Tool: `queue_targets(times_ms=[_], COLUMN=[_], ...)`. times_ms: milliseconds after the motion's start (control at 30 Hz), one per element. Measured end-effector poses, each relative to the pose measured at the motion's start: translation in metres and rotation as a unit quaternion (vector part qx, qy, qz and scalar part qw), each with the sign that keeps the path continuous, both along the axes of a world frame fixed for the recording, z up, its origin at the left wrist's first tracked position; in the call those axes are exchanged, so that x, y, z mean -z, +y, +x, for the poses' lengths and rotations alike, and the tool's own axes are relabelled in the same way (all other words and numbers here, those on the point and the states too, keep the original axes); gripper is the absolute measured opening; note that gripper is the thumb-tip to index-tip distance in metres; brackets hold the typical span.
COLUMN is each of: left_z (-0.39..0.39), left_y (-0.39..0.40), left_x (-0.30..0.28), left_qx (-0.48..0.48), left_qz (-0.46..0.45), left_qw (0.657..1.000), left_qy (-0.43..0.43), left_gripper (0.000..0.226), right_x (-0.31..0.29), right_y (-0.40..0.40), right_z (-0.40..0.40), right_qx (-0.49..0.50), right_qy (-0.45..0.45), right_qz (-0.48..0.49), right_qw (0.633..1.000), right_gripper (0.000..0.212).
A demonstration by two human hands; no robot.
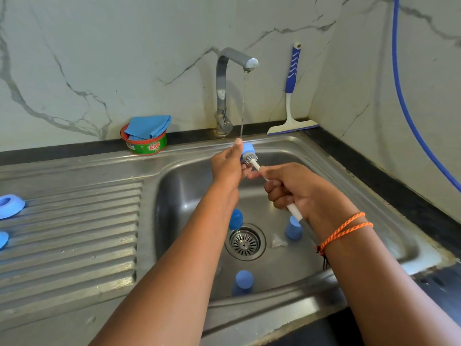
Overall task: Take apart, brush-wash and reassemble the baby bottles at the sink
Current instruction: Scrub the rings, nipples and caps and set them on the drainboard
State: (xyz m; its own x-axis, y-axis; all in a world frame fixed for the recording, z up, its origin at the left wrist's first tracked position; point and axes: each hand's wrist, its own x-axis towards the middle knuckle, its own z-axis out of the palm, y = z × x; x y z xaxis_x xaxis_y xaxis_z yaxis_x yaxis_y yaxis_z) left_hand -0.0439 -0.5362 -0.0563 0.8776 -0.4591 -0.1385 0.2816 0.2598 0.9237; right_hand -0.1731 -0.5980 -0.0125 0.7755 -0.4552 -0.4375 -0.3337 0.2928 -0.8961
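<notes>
Over the sink basin [349, 196] my left hand [228, 166] grips a small blue bottle part [248, 148], held under the thin stream from the tap [224, 91]. My right hand [296, 191] is curled round the white handle of a bottle brush [250, 159], whose bristle head touches the blue part. On the basin floor lie three blue bottle pieces: one [235, 219] by the drain, one [293, 228] to its right, one [244, 280] near the front. A clear teat [278, 242] lies beside the drain.
Two blue rings [10, 205] sit on the ribbed drainboard at far left. A green dish-soap tub with a blue cloth [147, 136] stands behind the sink. A squeegee [291, 101] leans on the wall, and a blue hose [409, 116] hangs at right.
</notes>
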Motion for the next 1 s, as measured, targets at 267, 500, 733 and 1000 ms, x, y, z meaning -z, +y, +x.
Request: queue_targets(times_ms=[267,500,733,1000], left_z=[0.003,0.006,0.011,0.014], left_y=[0.001,-0.002,0.0,0.006], left_x=[-0.003,0.002,0.0,-0.001], left_qx=[-0.031,-0.062,-0.108,-0.09], left_qz=[-0.033,-0.022,0.037,0.005], left_qw=[0.997,0.997,0.993,0.994], left_qy=[0.061,0.039,-0.039,0.057], left_gripper=[0.02,0.027,0.042,0.03], right_x=[0.009,0.018,-0.004,0.015], right_y=[0.009,0.014,0.049,0.036], right_z=[0.008,0.016,0.011,0.021], right_qx=[0.018,0.036,0.003,0.018], right_qy=[-0.009,0.073,0.137,0.117], right_qz=[-0.161,-0.526,-0.722,-0.61], right_qw=[0.987,0.847,0.678,0.784], right_gripper=[0.023,0.019,0.017,0.015])
